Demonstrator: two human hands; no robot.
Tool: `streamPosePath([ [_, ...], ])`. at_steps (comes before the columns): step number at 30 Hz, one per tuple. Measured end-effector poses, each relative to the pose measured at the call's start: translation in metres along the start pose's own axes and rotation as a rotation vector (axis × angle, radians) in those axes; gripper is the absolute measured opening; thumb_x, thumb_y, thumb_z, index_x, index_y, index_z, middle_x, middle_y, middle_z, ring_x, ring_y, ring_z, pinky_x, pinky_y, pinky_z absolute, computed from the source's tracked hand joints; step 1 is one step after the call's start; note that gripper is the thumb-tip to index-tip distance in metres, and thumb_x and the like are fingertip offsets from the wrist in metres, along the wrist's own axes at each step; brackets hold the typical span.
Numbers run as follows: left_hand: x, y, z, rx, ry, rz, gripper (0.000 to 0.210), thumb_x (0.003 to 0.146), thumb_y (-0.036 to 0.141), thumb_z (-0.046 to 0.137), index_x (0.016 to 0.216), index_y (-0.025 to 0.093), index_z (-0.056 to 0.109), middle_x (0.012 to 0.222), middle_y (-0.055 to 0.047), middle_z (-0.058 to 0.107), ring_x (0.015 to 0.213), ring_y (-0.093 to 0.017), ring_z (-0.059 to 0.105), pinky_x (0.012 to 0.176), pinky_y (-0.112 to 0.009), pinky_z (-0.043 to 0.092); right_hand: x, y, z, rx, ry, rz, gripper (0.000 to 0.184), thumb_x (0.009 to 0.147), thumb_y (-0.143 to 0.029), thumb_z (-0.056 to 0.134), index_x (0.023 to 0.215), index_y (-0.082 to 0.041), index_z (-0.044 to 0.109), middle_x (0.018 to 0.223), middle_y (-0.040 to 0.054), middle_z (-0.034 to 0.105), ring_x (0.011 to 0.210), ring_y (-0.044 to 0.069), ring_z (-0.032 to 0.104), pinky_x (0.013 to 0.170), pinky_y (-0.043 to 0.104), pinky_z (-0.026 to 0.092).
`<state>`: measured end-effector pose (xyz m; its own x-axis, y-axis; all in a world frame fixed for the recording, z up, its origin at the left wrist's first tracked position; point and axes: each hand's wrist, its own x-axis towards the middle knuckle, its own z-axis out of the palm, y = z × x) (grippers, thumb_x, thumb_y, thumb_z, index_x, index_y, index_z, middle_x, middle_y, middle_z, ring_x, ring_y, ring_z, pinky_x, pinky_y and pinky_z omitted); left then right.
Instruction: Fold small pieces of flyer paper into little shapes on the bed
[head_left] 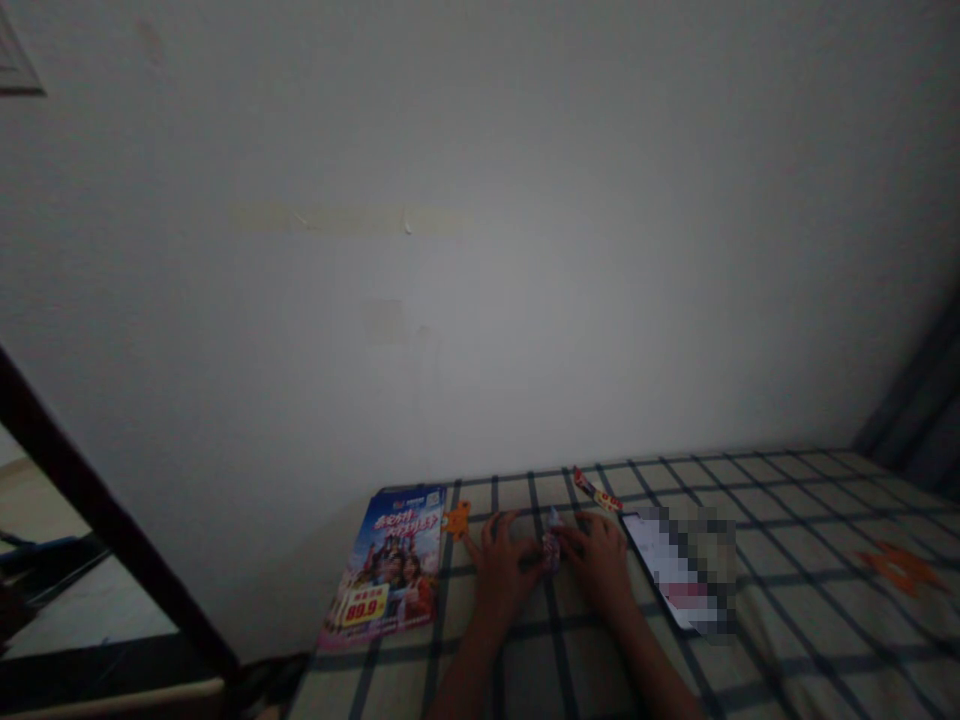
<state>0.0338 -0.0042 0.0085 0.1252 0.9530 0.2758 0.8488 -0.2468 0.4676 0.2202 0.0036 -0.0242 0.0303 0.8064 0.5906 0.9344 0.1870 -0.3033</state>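
A small slim packet [553, 553], pinkish with a pale tip, stands or lies between my two hands on the checked bedspread; its exact kind is too dim to make out. My left hand [504, 562] reaches it from the left, with thumb and fingertips closed at its side while the other fingers curve away. From the right, my right hand [602, 560] pinches the same packet with its fingertips. An orange printed figure [457, 521] on the cloth shows just beyond my left hand.
Left of my hands lies a stack of colourful leaflets [394, 565]. A phone [664, 565] with a lit, partly blurred screen lies to the right. A red and yellow wrapped stick [598, 491] is near the wall [525, 300]. A dark frame bar [112, 520] slants at left.
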Motion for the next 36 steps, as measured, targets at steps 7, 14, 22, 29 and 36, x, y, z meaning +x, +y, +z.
streamPosePath([
  [7,-0.002,0.000,0.000,0.025,-0.029,0.034,0.039,0.078,0.062,0.071,0.115,0.051,0.071,0.154,0.000,0.045,0.145,-0.039,0.029,0.111,-0.078,-0.001,0.000,0.002,0.002,0.007,-0.048,-0.006,0.030,0.085,-0.033,0.070,0.111,-0.049,0.071,0.125,0.0044,0.062,0.116,0.031,0.052,0.097,0.052,0.041],
  [14,-0.002,0.000,0.002,0.020,-0.027,0.043,0.029,0.083,0.063,0.067,0.101,0.044,0.077,0.155,0.001,0.045,0.146,-0.037,0.027,0.112,-0.077,-0.004,0.001,0.007,0.001,0.092,-0.073,0.011,0.025,0.084,-0.034,0.070,0.107,-0.043,0.075,0.126,0.0054,0.062,0.120,0.031,0.051,0.099,0.050,0.042],
  [22,-0.003,0.004,-0.005,0.094,-0.070,0.033,0.050,0.081,0.069,0.063,0.128,0.050,0.064,0.158,-0.002,0.041,0.146,-0.040,0.027,0.112,-0.078,-0.001,0.005,0.008,-0.003,0.147,-0.179,0.076,0.019,0.084,-0.031,0.069,0.098,-0.040,0.078,0.126,0.0030,0.064,0.121,0.028,0.051,0.104,0.045,0.040],
  [29,-0.001,0.005,-0.015,0.167,-0.132,0.040,0.055,0.080,0.080,0.053,0.131,0.059,0.055,0.163,0.004,0.032,0.148,-0.044,0.020,0.107,-0.083,0.000,0.008,0.007,-0.006,0.158,-0.219,0.129,0.018,0.086,-0.035,0.065,0.099,-0.038,0.078,0.125,0.0031,0.063,0.123,0.028,0.050,0.105,0.045,0.038],
  [36,0.000,0.005,-0.016,0.166,-0.160,0.052,0.059,0.081,0.082,0.048,0.136,0.059,0.050,0.165,0.004,0.028,0.149,-0.044,0.018,0.109,-0.081,-0.006,0.010,0.001,-0.008,0.115,-0.225,0.154,0.016,0.085,-0.038,0.067,0.096,-0.038,0.078,0.123,0.0038,0.064,0.122,0.029,0.050,0.107,0.045,0.035],
])
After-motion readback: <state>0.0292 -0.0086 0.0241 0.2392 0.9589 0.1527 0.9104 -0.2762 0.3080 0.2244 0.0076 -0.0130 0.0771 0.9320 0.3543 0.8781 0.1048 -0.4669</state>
